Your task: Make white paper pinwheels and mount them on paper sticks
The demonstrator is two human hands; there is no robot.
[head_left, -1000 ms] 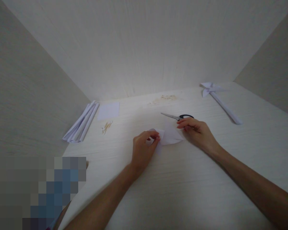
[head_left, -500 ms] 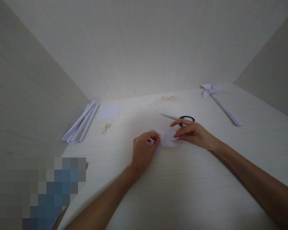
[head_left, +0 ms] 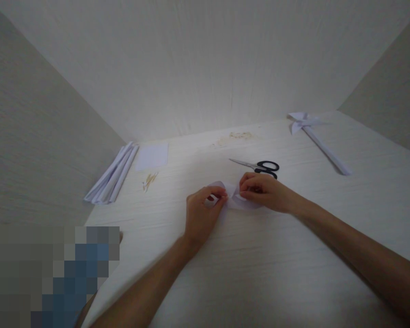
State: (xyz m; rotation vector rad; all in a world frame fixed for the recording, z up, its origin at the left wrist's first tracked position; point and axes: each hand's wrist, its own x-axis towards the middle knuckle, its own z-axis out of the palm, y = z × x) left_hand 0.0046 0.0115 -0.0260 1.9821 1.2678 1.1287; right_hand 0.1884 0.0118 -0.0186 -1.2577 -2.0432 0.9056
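Observation:
A small piece of white folded paper (head_left: 233, 199) lies on the pale table (head_left: 259, 264), held from both sides. My left hand (head_left: 201, 214) pinches its left corner between thumb and fingertips. My right hand (head_left: 264, 193) has its fingers curled over the paper's right part and grips a fold there. The two hands nearly touch over the paper. Much of the sheet is hidden under my fingers.
Black-handled scissors (head_left: 259, 165) lie just behind my right hand. A finished paper pinwheel on a rolled stick (head_left: 319, 141) lies at the back right. Rolled paper sticks (head_left: 111, 175), a white paper square (head_left: 152, 156) and small wooden picks (head_left: 149, 181) lie at the back left. Walls enclose three sides.
My right hand has slid left from beside the scissors onto the paper and closed its fingers on a fold. My left hand has kept its pinch. The view has shifted slightly.

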